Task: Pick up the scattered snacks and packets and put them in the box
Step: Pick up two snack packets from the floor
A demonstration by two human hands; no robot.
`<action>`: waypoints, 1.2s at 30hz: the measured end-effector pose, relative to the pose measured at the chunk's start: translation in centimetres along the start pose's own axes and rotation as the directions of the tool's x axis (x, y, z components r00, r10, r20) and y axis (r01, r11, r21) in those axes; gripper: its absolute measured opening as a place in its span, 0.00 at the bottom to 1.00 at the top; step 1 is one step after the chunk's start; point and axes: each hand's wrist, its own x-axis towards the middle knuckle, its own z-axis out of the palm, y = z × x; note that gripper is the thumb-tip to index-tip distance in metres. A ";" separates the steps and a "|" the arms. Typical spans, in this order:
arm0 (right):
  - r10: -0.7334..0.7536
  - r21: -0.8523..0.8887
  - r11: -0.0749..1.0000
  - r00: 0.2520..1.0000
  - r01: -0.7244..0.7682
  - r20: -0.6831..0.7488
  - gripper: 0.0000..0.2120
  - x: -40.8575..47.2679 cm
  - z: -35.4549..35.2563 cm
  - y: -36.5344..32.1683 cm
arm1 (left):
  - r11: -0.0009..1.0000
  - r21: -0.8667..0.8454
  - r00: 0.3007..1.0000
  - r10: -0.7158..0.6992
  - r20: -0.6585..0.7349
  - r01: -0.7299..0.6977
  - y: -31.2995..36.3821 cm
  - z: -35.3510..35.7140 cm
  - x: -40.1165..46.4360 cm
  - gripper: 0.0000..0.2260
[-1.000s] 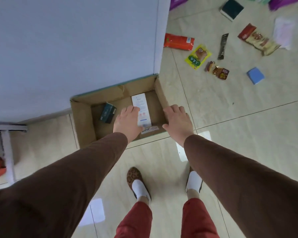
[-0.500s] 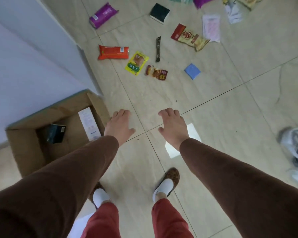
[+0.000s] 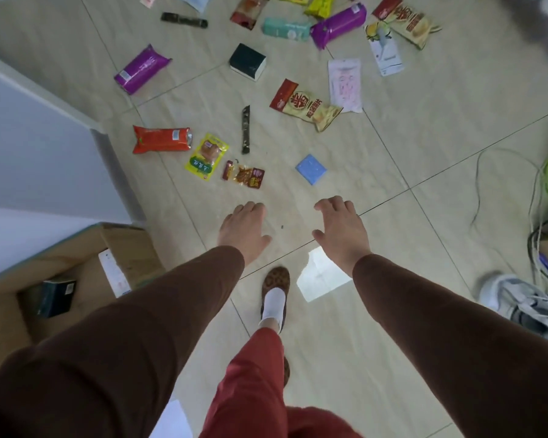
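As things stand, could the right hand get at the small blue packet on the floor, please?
Probably yes: the right hand is open and empty, and the blue packet lies just ahead on bare tile, with nothing between them.

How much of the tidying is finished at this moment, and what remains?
Done: the box holds a dark carton and a white packet.
In hand: nothing. The left hand and right hand are empty above the floor.
Left: nearly everything, such as the blue packet, the small red packet, the yellow packet and the many packets farther away.
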 end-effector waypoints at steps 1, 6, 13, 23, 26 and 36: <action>0.015 0.002 1.000 1.000 -0.015 0.004 0.24 1.1 -0.8 0.9 | 1.000 0.000 1.000 0.004 0.002 -0.004 0.8 -0.4 1.5 0.20; 0.036 0.027 0.999 0.999 -0.036 0.003 0.24 6.5 -4.7 5.7 | 1.000 0.018 1.000 0.010 0.011 -0.010 5.0 -1.8 8.6 0.21; 0.014 0.048 0.999 1.000 -0.014 0.011 0.24 14.2 -10.0 14.3 | 0.999 -0.018 0.998 -0.042 0.043 0.043 13.5 -2.7 17.3 0.23; -0.084 0.022 0.996 0.995 0.083 0.058 0.24 26.2 -18.2 26.0 | 0.962 -0.168 0.976 -0.218 0.012 0.217 24.5 -4.1 29.0 0.21; -0.094 0.003 0.996 0.994 0.094 0.058 0.24 30.0 -20.1 27.7 | 0.956 -0.174 0.971 -0.237 0.018 0.236 25.8 -4.5 32.0 0.22; -0.104 -0.037 0.994 0.992 0.107 0.076 0.26 44.9 -24.3 30.5 | 0.930 -0.218 0.955 -0.293 0.046 0.296 26.9 -7.2 45.0 0.24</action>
